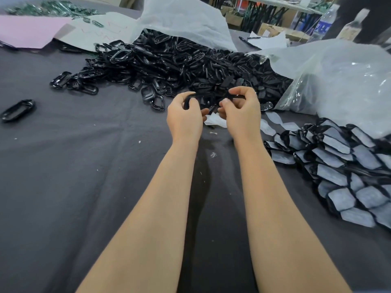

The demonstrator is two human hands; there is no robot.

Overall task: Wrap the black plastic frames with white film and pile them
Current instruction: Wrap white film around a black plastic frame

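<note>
a person's forearms point(152, 208) stretch out over a dark cloth-covered bench point(84, 166), meeting at the near edge of a heap of bare black frames point(179, 64). between them, one black frame point(187, 102) is held clear of the cloth, its long axis running side to side. the left grip point(184, 117) is curled round one end. the right grip point(241, 115) pinches the other end between thumb and fingertips. neither is slack or apart.

a scrap of white film point(215, 121) shows just under the frame, on the person's side of it and closer to the right grip. whether it already clings to the frame or only lies on the cloth cannot be told.

the step in hand looks like the start of a wrap: the film has to come up and round the frame across its short way, which favours the right grip as the one to draw it over while the left steadies.

more loose film pieces point(273, 119) lie just right of the hands. beyond them, the pile of wrapped frames point(338, 166) spreads along the bench's right side, well within the right arm's reach and apart from the bare heap.
</note>
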